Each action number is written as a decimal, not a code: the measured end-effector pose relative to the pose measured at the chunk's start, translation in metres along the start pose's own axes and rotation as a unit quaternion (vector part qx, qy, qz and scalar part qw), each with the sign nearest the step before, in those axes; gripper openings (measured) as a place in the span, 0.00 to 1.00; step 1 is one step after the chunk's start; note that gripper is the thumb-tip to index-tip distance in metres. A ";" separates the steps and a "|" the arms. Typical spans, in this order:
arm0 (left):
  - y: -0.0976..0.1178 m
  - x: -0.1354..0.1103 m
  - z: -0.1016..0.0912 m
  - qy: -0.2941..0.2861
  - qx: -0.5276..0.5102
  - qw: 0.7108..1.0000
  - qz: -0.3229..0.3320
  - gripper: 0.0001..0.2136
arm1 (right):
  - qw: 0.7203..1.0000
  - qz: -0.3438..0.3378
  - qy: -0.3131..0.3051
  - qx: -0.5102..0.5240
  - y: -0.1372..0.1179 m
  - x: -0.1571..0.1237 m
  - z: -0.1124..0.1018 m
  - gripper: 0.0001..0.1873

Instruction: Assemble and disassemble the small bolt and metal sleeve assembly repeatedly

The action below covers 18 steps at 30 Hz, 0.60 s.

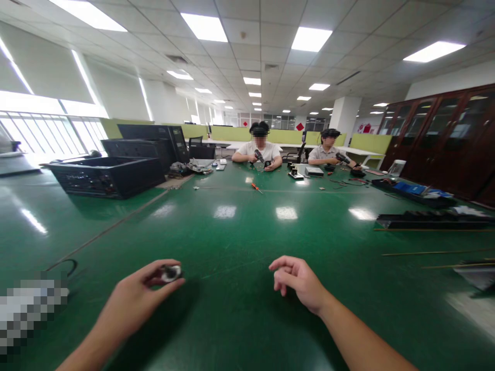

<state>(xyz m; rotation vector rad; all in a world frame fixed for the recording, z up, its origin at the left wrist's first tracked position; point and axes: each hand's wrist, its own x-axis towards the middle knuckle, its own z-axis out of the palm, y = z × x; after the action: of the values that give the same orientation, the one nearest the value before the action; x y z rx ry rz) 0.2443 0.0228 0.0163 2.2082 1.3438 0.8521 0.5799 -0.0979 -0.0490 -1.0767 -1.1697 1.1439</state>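
Observation:
Above the green tabletop (232, 309), my left hand (133, 293) pinches a small round black-and-white part (171, 273) between thumb and fingers. Its white rim faces right and its centre looks dark; its exact kind is too small to tell. To the right, my right hand (299, 281) hovers over the table with loosely bent fingers, some apart, and nothing in them. A wide gap of bare tabletop lies between the two hands. Farther off, an orange-handled screwdriver (256, 188) lies on the table, touched by neither hand.
Dark computer cases (116, 167) stand at the back left. Two people sit across the table, each with a power drill (259, 155). Long black trays (433, 220) and thin rods (425, 253) lie at the right. A blurred pale object (31, 309) sits at the near left.

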 end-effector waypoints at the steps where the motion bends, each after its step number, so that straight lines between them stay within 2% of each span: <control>1: 0.013 0.007 0.017 -0.034 -0.013 0.999 0.032 0.14 | 0.999 -0.010 0.031 -0.007 0.000 0.001 -0.003 0.17; 4: 0.059 0.019 0.073 -0.098 -0.078 0.981 0.146 0.10 | 0.989 -0.036 0.098 -0.108 0.002 0.004 -0.009 0.10; 6: 0.082 0.021 0.105 -0.125 -0.098 0.965 0.208 0.11 | 0.970 -0.059 0.110 -0.209 0.004 0.003 -0.010 0.13; 8: 0.094 0.018 0.126 -0.139 -0.106 0.954 0.245 0.15 | 0.953 -0.074 0.104 -0.276 0.006 0.001 -0.010 0.18; 10: 0.093 0.014 0.137 -0.162 -0.108 0.945 0.264 0.18 | 0.947 -0.079 0.093 -0.297 0.008 -0.001 -0.009 0.22; 13: 0.082 0.011 0.139 -0.193 -0.119 0.935 0.272 0.20 | 0.947 -0.069 0.083 -0.304 0.010 -0.002 -0.008 0.24; 18: 0.076 0.018 0.139 -0.181 -0.144 0.948 0.220 0.15 | 0.948 -0.034 0.087 -0.304 0.012 -0.002 -0.006 0.24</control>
<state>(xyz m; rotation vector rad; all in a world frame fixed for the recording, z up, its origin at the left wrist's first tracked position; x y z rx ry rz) 0.3942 0.0000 -0.0322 2.3090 0.5252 0.6861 0.5852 -0.0987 -0.0615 -1.5514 -1.4453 0.6209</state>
